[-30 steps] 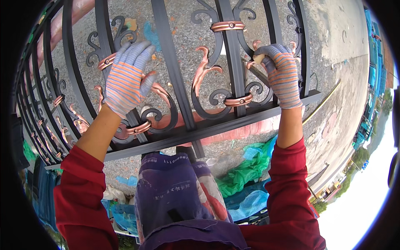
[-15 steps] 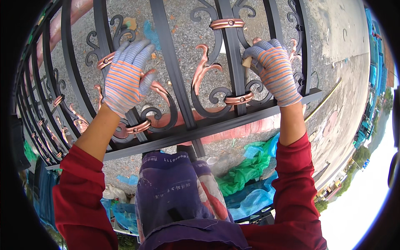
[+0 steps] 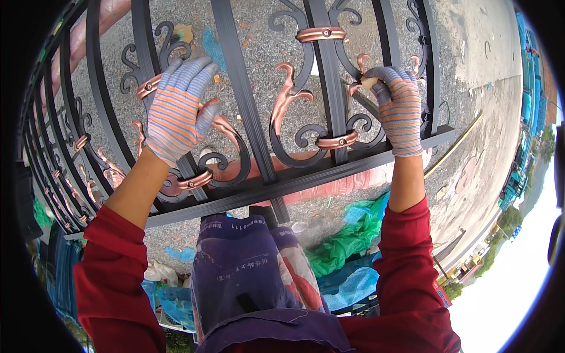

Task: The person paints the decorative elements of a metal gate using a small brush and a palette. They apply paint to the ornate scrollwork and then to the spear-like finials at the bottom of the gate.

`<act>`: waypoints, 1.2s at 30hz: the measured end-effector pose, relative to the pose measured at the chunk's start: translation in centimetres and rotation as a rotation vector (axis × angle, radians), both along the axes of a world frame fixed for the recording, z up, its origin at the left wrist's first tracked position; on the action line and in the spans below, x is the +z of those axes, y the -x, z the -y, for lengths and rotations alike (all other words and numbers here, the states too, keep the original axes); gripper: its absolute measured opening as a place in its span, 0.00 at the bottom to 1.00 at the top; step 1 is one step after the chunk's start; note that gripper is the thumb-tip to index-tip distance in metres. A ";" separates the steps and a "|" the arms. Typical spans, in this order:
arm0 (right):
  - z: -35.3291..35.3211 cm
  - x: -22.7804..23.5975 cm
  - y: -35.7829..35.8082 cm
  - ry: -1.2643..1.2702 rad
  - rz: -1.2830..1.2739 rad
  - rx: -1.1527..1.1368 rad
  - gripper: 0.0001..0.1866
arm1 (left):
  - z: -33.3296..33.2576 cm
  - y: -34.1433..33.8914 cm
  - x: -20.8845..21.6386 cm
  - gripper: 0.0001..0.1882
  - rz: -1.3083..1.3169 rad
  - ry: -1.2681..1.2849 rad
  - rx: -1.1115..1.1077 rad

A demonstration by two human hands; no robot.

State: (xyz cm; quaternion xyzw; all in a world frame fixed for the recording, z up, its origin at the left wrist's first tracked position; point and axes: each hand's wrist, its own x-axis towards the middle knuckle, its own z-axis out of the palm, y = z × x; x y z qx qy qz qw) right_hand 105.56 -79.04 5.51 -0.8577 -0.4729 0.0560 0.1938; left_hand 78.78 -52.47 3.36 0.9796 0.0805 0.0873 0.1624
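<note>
Both my hands wear grey gloves with orange stripes, above a black metal railing panel [image 3: 276, 184] with scrolls and copper-coloured parts. My left hand [image 3: 179, 109] lies over an upright bar beside a copper band [image 3: 148, 86], its fingers stretched out and the thumb apart. Closed in a pinch, my right hand [image 3: 400, 103] holds a small tan pad [image 3: 369, 83], perhaps sponge, against the copper leaf tip [image 3: 363, 62] of a scroll. Most of the pad is hidden by the fingers. A larger copper leaf [image 3: 287, 97] stands out on the scroll between my hands.
Gravelly ground shows through the bars. A pink wrapped roll [image 3: 335, 183] lies under the panel's near rail. Green plastic sheeting [image 3: 347, 241] and blue netting [image 3: 353, 288] lie near my legs. On the right, a thin yellowish strip [image 3: 456, 144] rests on the concrete.
My right hand has turned and shifted slightly right, bringing the pad up to the scroll's leaf tip, which now shows more. My left hand has stayed in place.
</note>
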 end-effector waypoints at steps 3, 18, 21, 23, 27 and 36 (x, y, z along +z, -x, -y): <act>0.9 0.6 -0.1 -0.153 -0.068 -0.078 0.10 | 0.0 0.0 0.2 0.28 -0.003 -0.002 -0.006; -0.2 -0.9 0.0 -0.088 -0.030 0.042 0.08 | -0.1 0.0 0.0 0.28 0.000 -0.022 -0.014; -1.1 -1.5 -0.2 -0.234 -0.067 0.029 0.10 | -0.1 0.2 -0.3 0.28 0.000 -0.046 -0.008; -0.9 -0.4 -0.2 -0.384 -0.225 -0.101 0.10 | -0.1 0.3 -0.2 0.28 -0.012 -0.036 -0.004; -0.2 -0.8 0.0 -0.255 -0.105 -0.069 0.10 | -0.1 0.2 -0.1 0.28 -0.008 -0.039 -0.002; -1.9 -0.5 4.9 -0.467 -0.225 -0.264 0.10 | 0.4 -0.1 0.3 0.28 -0.035 -0.010 0.020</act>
